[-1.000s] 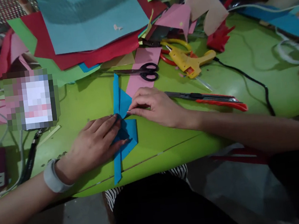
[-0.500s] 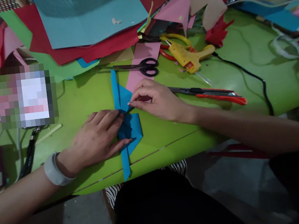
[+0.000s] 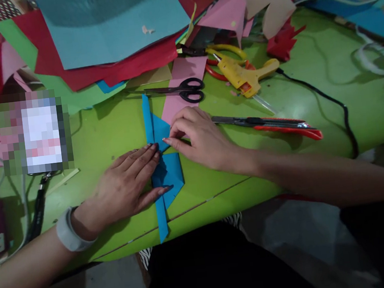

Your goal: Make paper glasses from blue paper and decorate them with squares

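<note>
A folded piece of blue paper [image 3: 171, 168] lies on the green table, with a long narrow folded strip along its left side. My left hand [image 3: 122, 182] rests flat over the strip and the middle of the paper, fingers stretched and thumb apart, pressing it down. From the right, my right hand [image 3: 200, 138] has thumb and forefinger pinched at the paper's upper right edge. Its other fingers are curled. A utility knife [image 3: 266, 124] with a red and black handle lies right beside my right hand. Black-handled scissors [image 3: 191, 90] lie just above, partly over a pink paper strip [image 3: 186, 68].
A yellow glue gun [image 3: 239, 74] with a black cord [image 3: 313, 86] lies at the upper right, near yellow-and-red-handled pliers [image 3: 226, 50]. Stacked coloured paper [image 3: 112, 28] covers the back of the green table [image 3: 90, 137]. A blurred-out phone [image 3: 42, 138] with a strap is at left.
The view has tilted slightly, so things sit a little lower. My left fingers press flatter across the paper's middle. My right fingertips have shifted slightly along the paper's edge, still pinched.
</note>
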The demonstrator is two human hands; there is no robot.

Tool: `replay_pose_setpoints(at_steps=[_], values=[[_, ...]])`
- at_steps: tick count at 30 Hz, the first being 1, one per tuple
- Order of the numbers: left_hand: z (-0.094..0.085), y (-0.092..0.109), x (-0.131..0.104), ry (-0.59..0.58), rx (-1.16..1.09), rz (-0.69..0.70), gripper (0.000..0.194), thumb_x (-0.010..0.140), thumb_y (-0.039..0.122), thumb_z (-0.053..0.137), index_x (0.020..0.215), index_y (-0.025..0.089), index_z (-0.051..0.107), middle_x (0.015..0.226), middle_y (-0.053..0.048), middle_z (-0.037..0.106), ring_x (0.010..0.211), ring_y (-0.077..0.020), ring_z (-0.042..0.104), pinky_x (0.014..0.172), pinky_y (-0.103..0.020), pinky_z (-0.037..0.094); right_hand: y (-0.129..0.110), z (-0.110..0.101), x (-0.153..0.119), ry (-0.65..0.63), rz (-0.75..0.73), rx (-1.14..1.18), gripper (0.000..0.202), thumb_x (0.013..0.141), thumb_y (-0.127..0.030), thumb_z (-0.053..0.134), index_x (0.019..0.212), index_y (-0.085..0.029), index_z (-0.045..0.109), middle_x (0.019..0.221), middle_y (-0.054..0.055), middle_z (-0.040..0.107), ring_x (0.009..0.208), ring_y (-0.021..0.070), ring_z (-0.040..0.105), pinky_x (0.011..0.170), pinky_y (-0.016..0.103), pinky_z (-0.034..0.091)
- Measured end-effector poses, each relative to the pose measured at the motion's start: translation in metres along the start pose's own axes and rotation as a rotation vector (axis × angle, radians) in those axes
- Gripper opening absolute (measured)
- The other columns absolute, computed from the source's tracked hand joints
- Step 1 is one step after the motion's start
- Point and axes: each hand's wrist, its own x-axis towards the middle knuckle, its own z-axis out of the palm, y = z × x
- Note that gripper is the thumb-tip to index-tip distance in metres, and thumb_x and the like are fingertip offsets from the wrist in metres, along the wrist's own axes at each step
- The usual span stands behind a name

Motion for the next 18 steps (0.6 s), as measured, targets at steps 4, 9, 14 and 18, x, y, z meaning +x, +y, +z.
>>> replay_pose_setpoints(at_steps=[4,9,14,18], values=[[-0.0001,0.0003,0.0003,0.006,-0.001,-0.005,0.065,0.099,0.052,0.053,0.14,0.002,0.049,0.138,-0.024,0.061,0.129,-0.034,0.06,0.103,-0.048,0.055,-0.0004,0.0014,0.0003,-0.001,0.009,-0.024,0.01,0.094,-0.028,0.06,0.086,-0.021,0.061,0.102,0.009,0.062,0.103,0.0269,0.054,0.091,0.044,0.041],[0.0015,0.0002,-0.0007,-0.073,0.048,-0.041,0.068,0.101,0.058,0.045,0.148,0.009,0.046,0.144,-0.021,0.057,0.128,-0.0358,0.058,0.1,-0.05,0.053,0.0019,0.0002,0.003,-0.012,0.016,0.006,0.011,0.092,-0.028,0.062,0.085,-0.02,0.06,0.099,0.008,0.061,0.099,0.0261,0.055,0.089,0.043,0.041],[0.0038,-0.0012,-0.0012,-0.1,0.03,-0.074,0.071,0.1,0.061,0.041,0.152,0.013,0.043,0.145,-0.019,0.055,0.128,-0.0345,0.056,0.102,-0.048,0.048,0.0028,0.0007,0.0032,-0.011,0.03,0.062,0.009,0.091,-0.026,0.064,0.084,-0.02,0.061,0.095,0.007,0.059,0.096,0.025,0.054,0.088,0.043,0.04],[0.0045,-0.002,-0.0005,-0.076,-0.01,-0.083,0.072,0.099,0.061,0.044,0.153,0.013,0.043,0.144,-0.02,0.055,0.127,-0.0352,0.055,0.103,-0.049,0.047,0.0066,0.0014,0.0061,0.007,0.034,0.117,0.012,0.089,-0.027,0.066,0.081,-0.021,0.06,0.094,0.006,0.06,0.094,0.0238,0.054,0.086,0.042,0.041]])
